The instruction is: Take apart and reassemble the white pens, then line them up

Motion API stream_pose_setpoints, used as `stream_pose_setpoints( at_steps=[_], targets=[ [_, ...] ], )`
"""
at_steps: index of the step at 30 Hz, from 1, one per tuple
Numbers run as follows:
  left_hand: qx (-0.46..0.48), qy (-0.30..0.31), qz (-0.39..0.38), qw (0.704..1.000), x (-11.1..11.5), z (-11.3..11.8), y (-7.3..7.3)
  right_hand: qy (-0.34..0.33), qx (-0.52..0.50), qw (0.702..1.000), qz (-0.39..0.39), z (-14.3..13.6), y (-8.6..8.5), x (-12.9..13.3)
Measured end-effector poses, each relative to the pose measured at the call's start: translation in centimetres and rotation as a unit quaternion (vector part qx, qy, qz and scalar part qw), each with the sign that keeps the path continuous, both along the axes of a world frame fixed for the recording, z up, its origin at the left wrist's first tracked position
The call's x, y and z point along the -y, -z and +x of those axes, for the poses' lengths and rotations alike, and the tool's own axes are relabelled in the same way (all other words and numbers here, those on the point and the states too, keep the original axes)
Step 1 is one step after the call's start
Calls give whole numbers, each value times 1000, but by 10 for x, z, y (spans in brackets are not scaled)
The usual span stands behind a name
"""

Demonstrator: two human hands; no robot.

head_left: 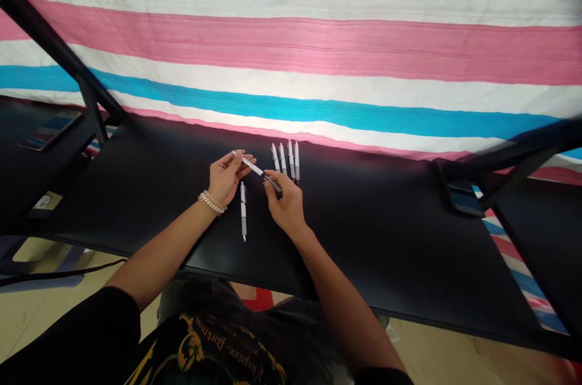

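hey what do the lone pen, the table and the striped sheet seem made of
Lone pen: probably hard plastic, from its smooth white-and-grey look. Table: perhaps laminate or coated board, satin black, softly reflecting light. Striped sheet: likely woven plastic or fabric, matte with fine creases.

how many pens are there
6: a held pen between left hand and right hand, four pens side by side beyond, one loose pen closer in; more may be hidden.

White-and-grey pens [244, 210] — black tabletop [386, 239] — pink, white and blue stripes on the cloth [318, 48]
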State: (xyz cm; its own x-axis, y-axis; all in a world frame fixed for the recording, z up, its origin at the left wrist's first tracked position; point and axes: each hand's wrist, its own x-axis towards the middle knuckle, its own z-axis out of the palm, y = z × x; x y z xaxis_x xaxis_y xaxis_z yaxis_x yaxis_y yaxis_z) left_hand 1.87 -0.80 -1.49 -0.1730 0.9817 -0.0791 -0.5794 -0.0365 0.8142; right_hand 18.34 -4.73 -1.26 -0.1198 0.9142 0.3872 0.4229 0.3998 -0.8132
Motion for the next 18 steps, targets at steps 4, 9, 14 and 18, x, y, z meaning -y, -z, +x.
stream_pose_setpoints(
  at_steps=[4, 9, 14, 18],
  targets=[
    [13, -23, -15, 1000, -4, -5, 0, 16, 37, 999, 15, 6, -5, -1],
    [101, -56, -47, 992, -13, -20, -2, 38, -27, 999, -17, 15, -11, -4],
    [204, 10, -129, 970, -14, -23, -11, 9, -49, 999, -17, 13, -15, -1],
    [212, 65, -177, 959, -10, -16, -17, -19, -35, 999, 2, 6, -19, 5]
  ],
)
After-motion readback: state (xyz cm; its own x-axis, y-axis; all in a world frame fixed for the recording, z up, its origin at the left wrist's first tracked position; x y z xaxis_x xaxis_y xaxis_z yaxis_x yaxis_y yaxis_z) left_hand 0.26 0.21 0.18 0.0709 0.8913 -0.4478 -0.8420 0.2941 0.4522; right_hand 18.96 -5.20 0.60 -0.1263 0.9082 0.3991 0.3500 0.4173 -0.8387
